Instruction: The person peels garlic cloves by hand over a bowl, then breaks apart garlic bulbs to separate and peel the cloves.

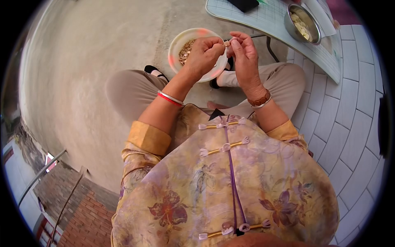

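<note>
My left hand (204,53) is closed, its thumb and forefinger pinching a small pale-brown garlic clove (226,43). My right hand (245,59) meets it from the other side, thumb and fingertips pressed on the same clove. Both hands are raised above a pale plastic basin (174,41) with reddish patches on its rim. Inside the basin lie several unpeeled garlic cloves (186,52), partly hidden by my left hand and forearm. The clove is mostly covered by fingers, so how much skin is on it I cannot tell.
A light folding table (263,20) stands at the upper right. On it are a metal bowl (291,29) of pale peeled cloves (302,26) and a black object (243,4). My bent knees flank the basin. Grey tiles (329,127) cover the floor at right, bare concrete (90,74) at left.
</note>
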A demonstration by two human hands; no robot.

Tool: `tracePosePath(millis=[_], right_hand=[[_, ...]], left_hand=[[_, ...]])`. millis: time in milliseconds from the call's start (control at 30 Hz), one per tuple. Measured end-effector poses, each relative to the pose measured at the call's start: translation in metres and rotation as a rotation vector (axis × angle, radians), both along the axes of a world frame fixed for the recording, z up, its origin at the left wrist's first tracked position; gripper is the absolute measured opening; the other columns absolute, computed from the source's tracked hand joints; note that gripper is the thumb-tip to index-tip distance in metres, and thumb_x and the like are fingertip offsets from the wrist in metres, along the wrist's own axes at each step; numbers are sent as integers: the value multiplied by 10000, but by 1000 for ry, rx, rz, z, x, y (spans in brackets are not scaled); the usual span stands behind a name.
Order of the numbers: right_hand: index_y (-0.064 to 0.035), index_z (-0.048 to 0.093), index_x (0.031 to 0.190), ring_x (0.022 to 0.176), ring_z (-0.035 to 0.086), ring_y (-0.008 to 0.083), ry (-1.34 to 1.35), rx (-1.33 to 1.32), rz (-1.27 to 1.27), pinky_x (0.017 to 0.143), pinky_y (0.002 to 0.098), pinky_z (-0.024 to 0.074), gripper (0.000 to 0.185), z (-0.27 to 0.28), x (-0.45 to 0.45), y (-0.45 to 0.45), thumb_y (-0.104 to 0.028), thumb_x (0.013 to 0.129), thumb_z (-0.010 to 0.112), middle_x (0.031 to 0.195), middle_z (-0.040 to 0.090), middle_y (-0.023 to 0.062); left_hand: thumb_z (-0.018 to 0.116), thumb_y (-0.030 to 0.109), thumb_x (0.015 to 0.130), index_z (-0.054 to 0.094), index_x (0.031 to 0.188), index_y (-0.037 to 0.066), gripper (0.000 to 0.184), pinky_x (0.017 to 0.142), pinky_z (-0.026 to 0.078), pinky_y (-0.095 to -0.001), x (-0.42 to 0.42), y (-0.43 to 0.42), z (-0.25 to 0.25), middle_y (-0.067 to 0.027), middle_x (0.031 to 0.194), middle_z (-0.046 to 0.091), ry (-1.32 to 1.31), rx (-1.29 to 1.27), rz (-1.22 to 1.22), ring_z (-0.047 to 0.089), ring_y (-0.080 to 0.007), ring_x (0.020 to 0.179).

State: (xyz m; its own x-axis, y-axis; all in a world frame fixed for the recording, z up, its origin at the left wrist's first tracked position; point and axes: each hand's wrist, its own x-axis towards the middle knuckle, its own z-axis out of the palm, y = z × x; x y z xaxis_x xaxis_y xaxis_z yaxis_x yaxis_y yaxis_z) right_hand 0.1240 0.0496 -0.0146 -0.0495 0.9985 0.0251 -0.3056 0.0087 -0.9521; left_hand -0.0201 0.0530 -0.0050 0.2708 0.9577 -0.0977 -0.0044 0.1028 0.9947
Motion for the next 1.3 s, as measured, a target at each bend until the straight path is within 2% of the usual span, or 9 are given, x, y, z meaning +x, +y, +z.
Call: tracePosePath(millis=[133, 233, 300, 500, 733, 800, 900, 1000, 1300], right_hand=[[-7, 621, 959, 756, 544, 59, -336, 339, 6, 682, 204, 472, 153, -4, 4, 2, -147, 925, 567, 842, 578, 5], [-6, 641, 931, 760, 572, 71, -183, 45, 134, 704, 203, 487, 162, -2, 8, 2, -158, 916, 588, 837, 608, 9], [-9, 634, 948, 736, 581, 74, 181, -217, 198, 705, 212, 505, 152, -4, 9, 4, -147, 917, 581, 835, 632, 17], [-25, 625, 967, 763, 576, 71, 491, -341, 260, 708, 217, 517, 161, -8, 10, 5, -162, 937, 546, 875, 631, 13], [-32, 617, 998, 752, 545, 55, 548, -376, 302, 693, 198, 493, 198, -6, 14, 6, -198, 953, 520, 861, 606, 1], [-24, 613, 991, 772, 567, 67, 519, -355, 273, 708, 204, 506, 204, -3, 15, 6, -198, 954, 515, 891, 616, 23], [-9, 612, 986, 776, 632, 117, 272, -253, 213, 742, 231, 535, 170, 6, 16, 7, -154, 941, 534, 884, 642, 49], [26, 611, 1034, 815, 643, 123, 9, -129, 197, 762, 232, 537, 186, 9, 17, 7, -114, 926, 554, 913, 655, 73], [52, 614, 1056, 800, 651, 105, -319, 76, 136, 717, 224, 543, 186, 3, 15, 5, -19, 890, 569, 896, 663, 65]], left_hand=[[481, 122, 847, 524, 673, 68, 187, 454, 252, -195, 8, -5, 8, 73, 589, 427, -191, -99, 101, 336, -15, 520], [483, 116, 838, 503, 652, 84, 190, 445, 244, -195, 6, -4, 11, 70, 572, 417, -248, -96, 81, 323, -17, 498], [483, 110, 825, 474, 636, 94, 190, 436, 217, -198, 6, -4, 12, 68, 550, 384, -289, -203, 79, 284, -21, 473], [479, 108, 803, 431, 625, 93, 185, 435, 196, -206, 2, -2, 8, 54, 531, 347, -397, -255, 46, 256, -43, 456], [468, 111, 801, 420, 624, 95, 184, 438, 194, -208, 1, -2, 8, 54, 530, 337, -403, -263, 24, 245, -46, 462], [518, 150, 837, 583, 729, 45, 164, 446, 279, -196, -2, 0, 3, 52, 575, 448, -387, -231, -1, 362, -33, 497], [565, 138, 868, 613, 785, 6, 164, 477, 344, -198, 1, 0, 2, 31, 609, 515, -122, 39, 240, 440, -40, 542], [606, 113, 873, 645, 854, -18, 139, 491, 378, -209, -1, 3, 0, 13, 635, 567, 87, 209, 243, 478, -42, 559], [610, 71, 880, 662, 938, -28, 126, 553, 437, -177, 5, 1, -5, -22, 701, 650, 164, 213, 181, 553, -33, 615]])
